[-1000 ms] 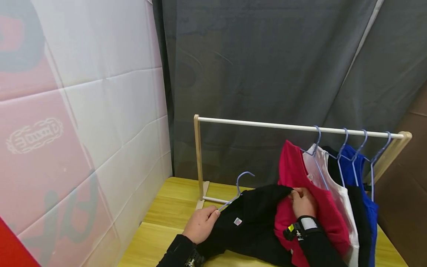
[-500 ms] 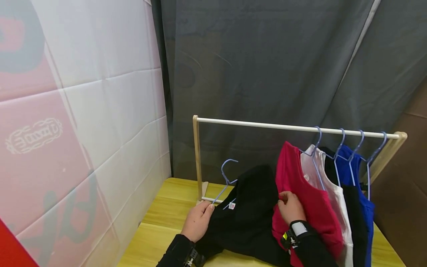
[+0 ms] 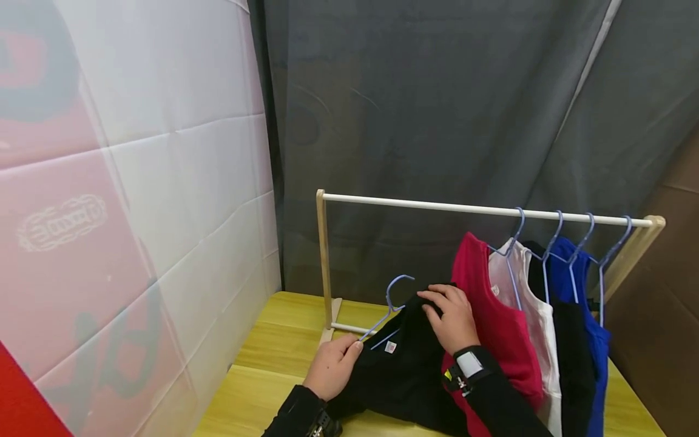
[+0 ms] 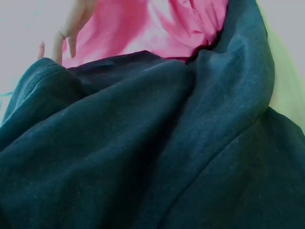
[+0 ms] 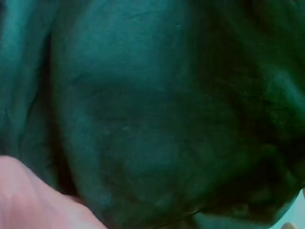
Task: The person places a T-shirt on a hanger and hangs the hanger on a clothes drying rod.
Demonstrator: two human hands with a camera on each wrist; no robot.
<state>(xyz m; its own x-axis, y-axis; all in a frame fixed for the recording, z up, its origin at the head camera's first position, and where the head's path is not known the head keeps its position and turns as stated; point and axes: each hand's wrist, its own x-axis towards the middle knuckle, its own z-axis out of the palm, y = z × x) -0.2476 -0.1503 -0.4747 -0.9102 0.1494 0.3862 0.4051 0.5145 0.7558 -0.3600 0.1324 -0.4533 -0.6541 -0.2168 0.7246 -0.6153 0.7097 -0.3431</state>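
Note:
My left hand (image 3: 334, 367) pinches one shoulder of a black top (image 3: 404, 382) together with the arm of a light-blue hanger (image 3: 389, 303). The hanger's hook rises free above the neckline, and part of its other arm shows by the white label (image 3: 390, 347). My right hand (image 3: 452, 318) touches the top's other shoulder, fingers fairly straight along the edge and thumb apart. In the left wrist view, the right-hand fingers (image 4: 71, 28) reach behind the black cloth (image 4: 133, 129). Dark folds (image 5: 143, 105) fill most of the right wrist view.
A clothes rack (image 3: 404, 203) with a white bar stands on the yellow wooden table (image 3: 273, 346). Toward its right end hang a red top (image 3: 491, 303), a white top (image 3: 540, 321), a black one (image 3: 570, 358) and a blue one (image 3: 597, 340). Grey curtain (image 3: 409, 91) lies behind.
My right hand has moved left and up from beside the red top to the black top's far shoulder, its fingers straightening. The left hand and the hanger have shifted slightly right and down.

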